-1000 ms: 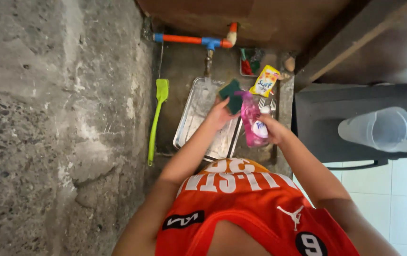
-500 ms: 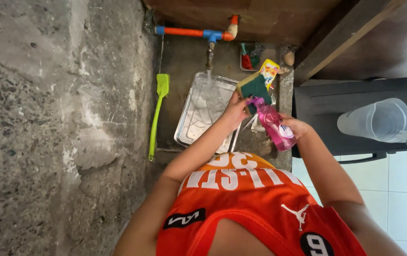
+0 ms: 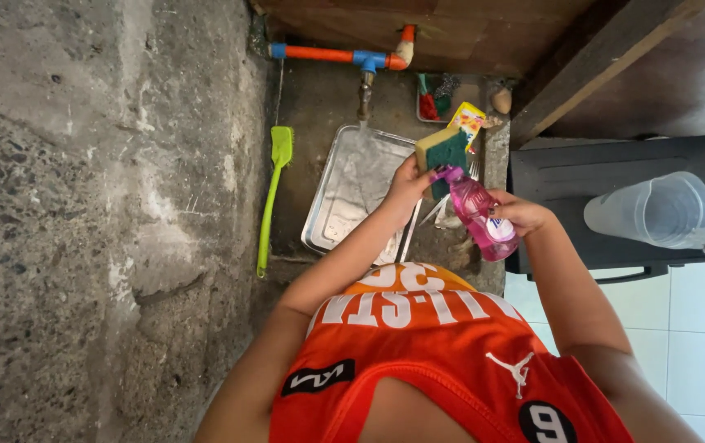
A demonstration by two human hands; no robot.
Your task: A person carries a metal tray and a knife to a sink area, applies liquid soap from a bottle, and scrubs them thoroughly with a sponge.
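**Pink bottle tipped onto the sponge at the sink**

Here I see the left hand [image 3: 408,182] grasping a yellow-and-green sponge [image 3: 442,150], held above the right edge of the metal tray [image 3: 344,193] in the concrete sink. The right hand [image 3: 520,215] is clenched around a translucent pink bottle [image 3: 479,212], tilted so its purple cap end points up at the sponge and seems to touch it, though I can't be sure from this angle. A round white-and-blue label sits on the bottle's side near the fingers.

Just behind the sponge stands a yellow package [image 3: 469,121] with coloured print, beside a small container [image 3: 432,98] holding red and green things. A lime-green spatula [image 3: 273,193] lies left of the tray. An orange-and-blue pipe [image 3: 337,55] with a tap runs above. A clear plastic jug [image 3: 656,211] rests on the black surface [image 3: 582,189] at right.
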